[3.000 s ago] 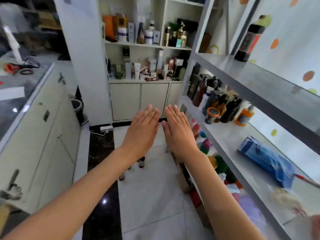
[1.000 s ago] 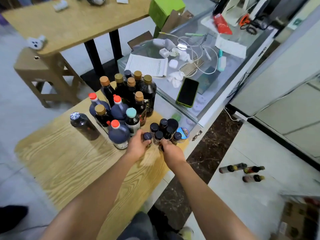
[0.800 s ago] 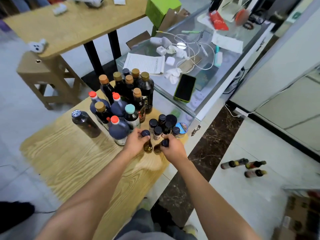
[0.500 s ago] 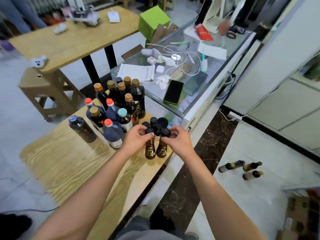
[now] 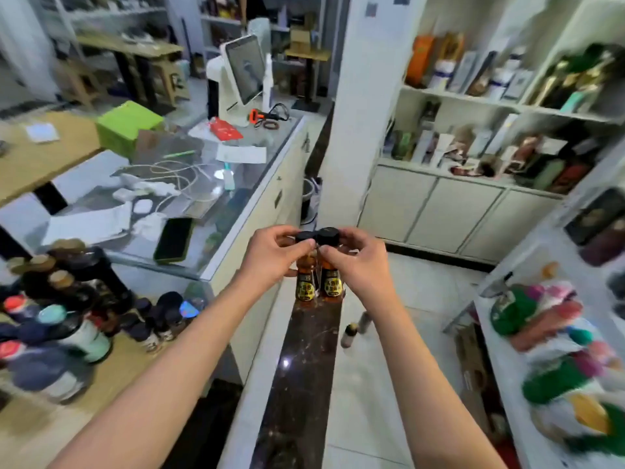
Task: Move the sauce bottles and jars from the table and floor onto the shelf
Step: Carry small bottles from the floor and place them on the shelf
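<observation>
Two small amber sauce bottles with black caps hang side by side in mid-air over the floor. My left hand [image 5: 270,257] pinches the cap of the left small bottle [image 5: 305,286]. My right hand [image 5: 360,260] pinches the cap of the right small bottle [image 5: 332,282]. Both bottles hang upright and touch each other. Many dark sauce bottles [image 5: 57,309] with coloured caps stand on the wooden table [image 5: 111,377] at the lower left. Two small bottles [image 5: 355,328] stand on the tiled floor below my hands. The white shelf [image 5: 497,336] runs along the right edge.
A glass counter [image 5: 216,204] to the left carries a phone, cables, papers and a screen. White cabinets with packed shelves [image 5: 473,157] stand ahead. Colourful packets [image 5: 558,350] lie on a lower shelf at the right. A dark marble strip runs along the floor.
Both hands lifted the two small bottles off the wooden table. The view has swung right, away from the table, toward the cabinets and the shelf.
</observation>
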